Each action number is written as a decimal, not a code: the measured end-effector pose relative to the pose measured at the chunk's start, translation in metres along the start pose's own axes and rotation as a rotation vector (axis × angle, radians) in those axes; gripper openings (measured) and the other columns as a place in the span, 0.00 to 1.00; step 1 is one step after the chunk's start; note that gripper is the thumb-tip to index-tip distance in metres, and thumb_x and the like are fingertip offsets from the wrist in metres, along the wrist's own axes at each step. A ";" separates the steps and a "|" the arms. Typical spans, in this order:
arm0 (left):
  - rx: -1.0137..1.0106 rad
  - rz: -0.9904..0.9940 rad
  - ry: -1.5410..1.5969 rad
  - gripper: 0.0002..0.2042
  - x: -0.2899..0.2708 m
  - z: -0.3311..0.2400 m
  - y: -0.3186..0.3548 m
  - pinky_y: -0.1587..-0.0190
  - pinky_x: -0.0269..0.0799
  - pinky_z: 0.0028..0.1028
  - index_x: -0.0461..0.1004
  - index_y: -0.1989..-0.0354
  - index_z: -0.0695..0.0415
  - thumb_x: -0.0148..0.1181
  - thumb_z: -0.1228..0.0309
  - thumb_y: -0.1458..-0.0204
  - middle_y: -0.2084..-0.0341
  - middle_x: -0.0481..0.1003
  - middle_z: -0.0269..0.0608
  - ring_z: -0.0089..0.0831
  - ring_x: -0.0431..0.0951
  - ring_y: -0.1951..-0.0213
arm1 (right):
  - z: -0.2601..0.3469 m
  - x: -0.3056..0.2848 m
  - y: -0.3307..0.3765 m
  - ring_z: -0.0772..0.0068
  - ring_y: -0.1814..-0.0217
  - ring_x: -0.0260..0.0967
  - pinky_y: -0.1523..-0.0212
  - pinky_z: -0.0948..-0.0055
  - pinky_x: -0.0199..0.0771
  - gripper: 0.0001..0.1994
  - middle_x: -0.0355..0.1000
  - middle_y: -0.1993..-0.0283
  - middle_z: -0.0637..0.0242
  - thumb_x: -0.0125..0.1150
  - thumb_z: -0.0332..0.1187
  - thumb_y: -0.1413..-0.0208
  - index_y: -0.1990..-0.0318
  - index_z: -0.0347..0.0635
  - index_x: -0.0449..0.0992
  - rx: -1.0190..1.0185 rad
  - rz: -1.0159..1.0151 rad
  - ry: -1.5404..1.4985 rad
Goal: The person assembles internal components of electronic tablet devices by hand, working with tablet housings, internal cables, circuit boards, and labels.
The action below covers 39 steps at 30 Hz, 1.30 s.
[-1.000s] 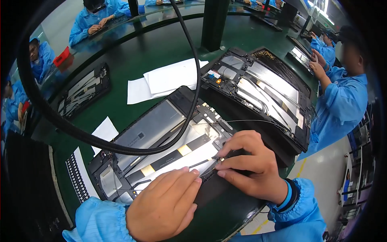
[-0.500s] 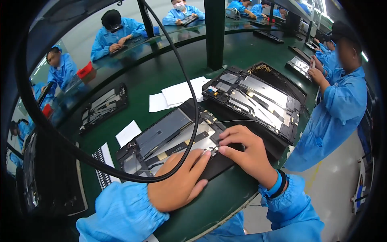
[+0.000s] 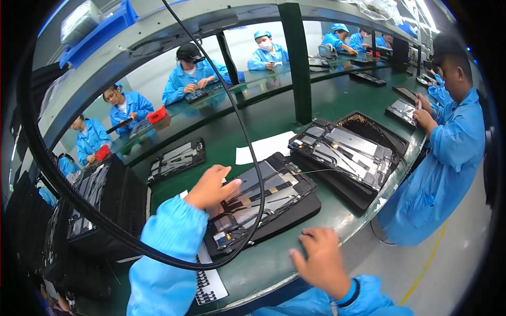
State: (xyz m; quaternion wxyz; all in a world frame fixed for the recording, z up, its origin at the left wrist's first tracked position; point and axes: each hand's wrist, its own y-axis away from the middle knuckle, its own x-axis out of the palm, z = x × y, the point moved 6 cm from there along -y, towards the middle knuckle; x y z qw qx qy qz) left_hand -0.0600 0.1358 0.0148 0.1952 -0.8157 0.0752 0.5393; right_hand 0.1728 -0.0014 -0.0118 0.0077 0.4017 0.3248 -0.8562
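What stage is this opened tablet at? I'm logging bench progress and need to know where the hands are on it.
Already done: the opened tablet lies back-off on its black tray, boards and flat cables exposed. In hand: the left hand rests on its upper left edge; the right hand is off it, on the green bench. Left: no rear cover is on it; a second opened unit waits beside it.

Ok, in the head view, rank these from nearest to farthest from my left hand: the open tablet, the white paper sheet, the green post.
1. Open tablet: under the left hand, touching.
2. White paper sheet: beyond the tablet, to the right.
3. Green post: farthest, upright behind the sheet.
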 end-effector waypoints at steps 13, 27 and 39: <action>0.128 0.282 0.502 0.16 0.016 -0.008 -0.025 0.75 0.67 0.25 0.72 0.68 0.64 0.57 0.61 0.55 0.85 0.72 0.40 0.29 0.73 0.81 | 0.010 0.059 -0.028 0.44 0.33 0.24 0.37 0.57 0.26 0.39 0.28 0.36 0.38 0.53 0.40 0.50 0.40 0.27 0.37 0.353 -0.340 -0.635; -0.627 -0.119 0.154 0.40 -0.215 0.034 0.127 0.60 0.66 0.27 0.62 0.51 0.70 0.65 0.50 0.68 0.64 0.71 0.52 0.34 0.72 0.62 | 0.168 0.054 -0.164 0.75 0.58 0.61 0.57 0.76 0.64 0.21 0.59 0.55 0.62 0.45 0.29 0.51 0.48 0.36 0.54 0.008 0.047 -1.832; -0.955 -0.530 0.303 0.31 -0.300 0.142 0.262 0.54 0.63 0.27 0.62 0.49 0.68 0.64 0.68 0.63 0.61 0.71 0.51 0.34 0.72 0.59 | 0.311 0.205 -0.205 0.49 0.32 0.26 0.39 0.52 0.29 0.36 0.32 0.35 0.42 0.42 0.47 0.46 0.40 0.30 0.39 -0.263 0.303 -0.913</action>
